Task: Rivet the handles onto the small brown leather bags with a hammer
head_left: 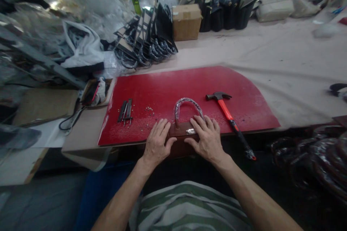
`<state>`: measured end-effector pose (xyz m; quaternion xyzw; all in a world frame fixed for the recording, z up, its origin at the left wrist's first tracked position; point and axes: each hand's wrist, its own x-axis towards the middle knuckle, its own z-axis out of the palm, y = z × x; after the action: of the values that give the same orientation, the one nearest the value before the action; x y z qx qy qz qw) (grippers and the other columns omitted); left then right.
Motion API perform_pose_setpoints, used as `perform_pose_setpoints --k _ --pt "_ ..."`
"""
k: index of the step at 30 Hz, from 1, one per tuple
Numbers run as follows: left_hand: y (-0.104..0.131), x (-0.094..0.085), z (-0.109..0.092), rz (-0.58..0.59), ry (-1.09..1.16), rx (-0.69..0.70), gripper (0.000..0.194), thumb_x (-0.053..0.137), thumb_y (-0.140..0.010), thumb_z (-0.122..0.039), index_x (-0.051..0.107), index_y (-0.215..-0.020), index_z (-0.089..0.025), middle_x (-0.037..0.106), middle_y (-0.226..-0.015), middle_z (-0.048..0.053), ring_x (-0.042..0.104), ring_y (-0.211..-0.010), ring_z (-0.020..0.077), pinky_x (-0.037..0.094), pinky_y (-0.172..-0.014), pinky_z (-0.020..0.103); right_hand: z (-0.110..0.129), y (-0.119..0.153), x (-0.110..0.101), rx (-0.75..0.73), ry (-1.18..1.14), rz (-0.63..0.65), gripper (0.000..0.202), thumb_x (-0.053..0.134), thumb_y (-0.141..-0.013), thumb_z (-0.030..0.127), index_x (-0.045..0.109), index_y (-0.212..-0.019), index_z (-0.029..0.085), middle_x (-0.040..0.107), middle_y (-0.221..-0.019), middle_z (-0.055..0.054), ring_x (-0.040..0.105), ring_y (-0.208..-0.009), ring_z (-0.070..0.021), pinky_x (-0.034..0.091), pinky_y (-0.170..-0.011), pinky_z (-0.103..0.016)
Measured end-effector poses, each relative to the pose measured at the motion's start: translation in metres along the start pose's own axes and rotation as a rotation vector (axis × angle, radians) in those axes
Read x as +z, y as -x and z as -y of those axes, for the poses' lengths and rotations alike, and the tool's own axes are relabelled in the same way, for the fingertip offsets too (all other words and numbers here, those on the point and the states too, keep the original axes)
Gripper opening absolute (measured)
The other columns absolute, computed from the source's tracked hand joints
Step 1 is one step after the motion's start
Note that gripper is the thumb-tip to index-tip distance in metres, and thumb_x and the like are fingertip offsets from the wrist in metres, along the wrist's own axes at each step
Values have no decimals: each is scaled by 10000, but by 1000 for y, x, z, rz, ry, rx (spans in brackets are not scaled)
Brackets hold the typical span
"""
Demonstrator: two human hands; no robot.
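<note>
Both forearms extended forward; left hand and right hand palms down, fingers spread, flat

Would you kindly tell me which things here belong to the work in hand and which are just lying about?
In hand: left hand and right hand on the brown bag; red board.
Lying about: hammer, metal tools, rivets, cardboard box.

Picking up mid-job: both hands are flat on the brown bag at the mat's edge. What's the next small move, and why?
Probably keep the left hand pressing the bag and reach the right hand to the hammer. It lies just to the right on the red mat, and the metal clasp sits exposed between the hands.
</note>
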<state>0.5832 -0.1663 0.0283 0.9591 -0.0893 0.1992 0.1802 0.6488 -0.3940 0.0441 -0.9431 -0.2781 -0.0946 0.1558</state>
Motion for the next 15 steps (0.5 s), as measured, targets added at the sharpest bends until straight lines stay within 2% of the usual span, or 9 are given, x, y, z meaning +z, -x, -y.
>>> perform_pose_setpoints --k 3,8,10,13,15 --pt "-1 2 -1 -26 13 3 406 574 -969 -335 615 -1310 -119 592 -1445 155 484 -1419 291 428 -1197 506 1 -1 1 18 0 7 692 732 -850 588 581 -1410 212 510 -1513 -72 374 -1395 -390 265 -1154 -592" --pt "-8 5 -2 -7 51 -5 396 600 -955 -317 622 -1293 -111 633 -1399 147 539 -1372 288 413 -1202 541 2 -3 -4 28 10 52 720 764 -827 586 579 -1417 217 491 -1530 -70 371 -1397 -401 289 -1135 -612" --pt "-9 5 -2 3 52 -14 387 606 -949 -307 631 -1282 -112 639 -1391 150 549 -1362 294 424 -1190 550 4 -4 -10 3 34 67 731 763 -828 583 571 -1427 211 489 -1530 -87 340 -1418 -428 242 -1144 -665" --pt "-10 4 -3 11 63 -23 376 615 -943 -308 643 -1269 -124 648 -1378 150 560 -1352 297 432 -1182 552 7 -12 -17 -83 72 44 762 805 -789 559 578 -1418 193 430 -1570 -115 209 -1487 -463 82 -1167 -737" --pt "-10 4 -4 9 69 -31 374 616 -942 -306 644 -1271 -129 649 -1377 146 561 -1351 296 430 -1184 553 7 -20 -17 -157 30 42 707 814 -785 536 616 -1373 195 429 -1571 -109 207 -1497 -441 70 -1189 -713"
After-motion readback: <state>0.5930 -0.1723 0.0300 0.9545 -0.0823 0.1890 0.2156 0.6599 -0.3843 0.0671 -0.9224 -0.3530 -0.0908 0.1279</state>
